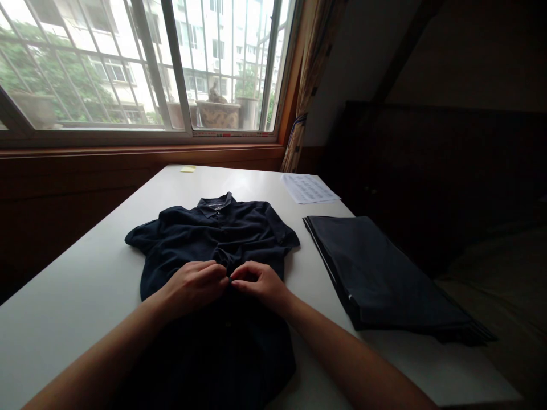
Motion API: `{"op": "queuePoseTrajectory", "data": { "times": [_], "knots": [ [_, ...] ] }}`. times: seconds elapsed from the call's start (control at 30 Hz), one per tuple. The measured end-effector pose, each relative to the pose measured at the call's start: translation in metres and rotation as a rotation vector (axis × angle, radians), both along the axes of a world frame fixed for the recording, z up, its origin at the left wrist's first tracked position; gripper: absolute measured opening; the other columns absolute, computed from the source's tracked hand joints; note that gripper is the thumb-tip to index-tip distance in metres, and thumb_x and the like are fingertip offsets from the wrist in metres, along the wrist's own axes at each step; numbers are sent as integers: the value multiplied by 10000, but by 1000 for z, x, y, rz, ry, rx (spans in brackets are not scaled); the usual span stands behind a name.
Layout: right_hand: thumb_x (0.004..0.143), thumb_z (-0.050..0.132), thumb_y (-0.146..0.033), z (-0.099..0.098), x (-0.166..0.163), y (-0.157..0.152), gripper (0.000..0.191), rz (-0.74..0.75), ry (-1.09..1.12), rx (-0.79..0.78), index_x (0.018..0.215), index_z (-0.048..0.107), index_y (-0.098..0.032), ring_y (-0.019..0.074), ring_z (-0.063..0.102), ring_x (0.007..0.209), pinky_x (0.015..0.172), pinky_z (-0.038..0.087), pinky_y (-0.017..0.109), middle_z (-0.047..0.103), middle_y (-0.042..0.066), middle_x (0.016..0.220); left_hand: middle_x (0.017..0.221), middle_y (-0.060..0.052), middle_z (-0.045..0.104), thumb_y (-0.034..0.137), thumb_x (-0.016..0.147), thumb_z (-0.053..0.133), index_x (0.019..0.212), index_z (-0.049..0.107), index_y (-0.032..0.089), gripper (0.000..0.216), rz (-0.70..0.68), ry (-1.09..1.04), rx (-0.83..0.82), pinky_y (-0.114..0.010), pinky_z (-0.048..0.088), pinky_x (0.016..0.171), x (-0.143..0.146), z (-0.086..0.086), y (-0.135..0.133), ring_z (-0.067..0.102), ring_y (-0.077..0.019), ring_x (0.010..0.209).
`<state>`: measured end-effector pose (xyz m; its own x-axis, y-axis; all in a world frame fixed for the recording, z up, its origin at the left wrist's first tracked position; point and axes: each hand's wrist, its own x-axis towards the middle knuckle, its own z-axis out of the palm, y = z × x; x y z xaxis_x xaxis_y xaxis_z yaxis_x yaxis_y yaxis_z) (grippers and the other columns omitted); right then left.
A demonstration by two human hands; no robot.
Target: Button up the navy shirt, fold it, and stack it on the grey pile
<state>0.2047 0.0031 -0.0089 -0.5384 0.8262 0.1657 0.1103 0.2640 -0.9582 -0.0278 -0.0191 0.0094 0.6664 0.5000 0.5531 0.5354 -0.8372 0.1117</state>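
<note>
A dark navy short-sleeved shirt (188,233) lies front up on the white table (94,290), its collar toward the window and its sleeves spread to both sides. At the middle of its front, my left hand (199,285) pinches the cloth by the button line. My right hand (260,285) pinches the same spot from the other side, thumb and forefinger close to the left fingertips. The cloth is bunched just above the fingers. What exactly lies between the fingertips is too small and dark to make out.
On the right side of the table lies a stack of folded dark cloth (384,273), overhanging the edge. Printed paper sheets (310,188) rest at the far right corner, and a yellow sticky note (188,169) near the far edge. Beyond stands a barred window (188,68) with a curtain (303,97).
</note>
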Motion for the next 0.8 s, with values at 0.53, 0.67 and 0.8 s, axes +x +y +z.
{"op": "queuePoseTrajectory", "data": {
  "times": [0.53, 0.67, 0.8],
  "knots": [
    [797, 746, -433, 4, 4, 2, 315, 79, -31, -157, 986, 721, -183, 188, 638, 871, 820, 487, 305, 701, 20, 921, 1033, -55, 696, 169, 962, 509, 904, 616, 167, 122, -57, 104, 71, -231, 507, 622, -1, 0, 3, 651, -123, 730],
    [763, 772, -426, 2, 3, 2, 309, 48, 7, -193, 930, 729, -170, 178, 643, 823, 783, 492, 295, 707, 20, 878, 1041, -67, 685, 170, 979, 480, 918, 618, 170, 151, -68, 93, 20, -231, 517, 662, 0, -2, 3, 647, -129, 766],
    [736, 793, -434, 1, 2, 2, 319, 12, 18, -196, 893, 735, -163, 177, 644, 808, 772, 494, 298, 712, 26, 859, 1019, -65, 676, 164, 986, 465, 961, 614, 171, 151, -63, 80, -31, -224, 515, 659, 0, -2, 3, 637, -124, 747]
  ]
}}
